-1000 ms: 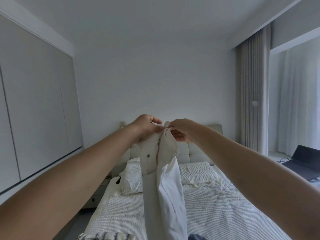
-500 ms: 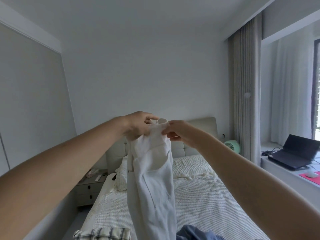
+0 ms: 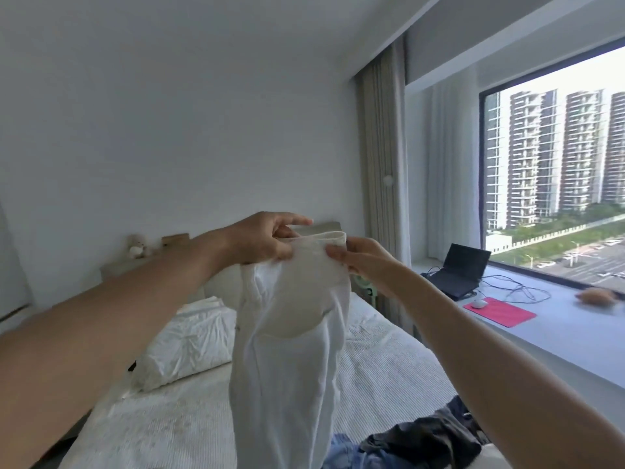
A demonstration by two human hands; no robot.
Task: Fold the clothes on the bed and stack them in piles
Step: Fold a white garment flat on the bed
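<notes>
— Above the bed [image 3: 189, 431], where's the garment hanging from?

— I see the white trousers [image 3: 287, 350] held up by the waistband: my left hand [image 3: 267, 240] pinches one end, my right hand [image 3: 363, 262] pinches the other, both closed on cloth. Its long axis drops straight down from the grip.

— Which hand leads?

— Neither is nearer; I judge they lower it together onto the mattress.

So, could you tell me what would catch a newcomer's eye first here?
A white garment hangs mid-frame over the bed, pinched at its top edge by the left hand and right hand. On the right, a big window shows tower blocks, with a laptop on the ledge below.
</notes>
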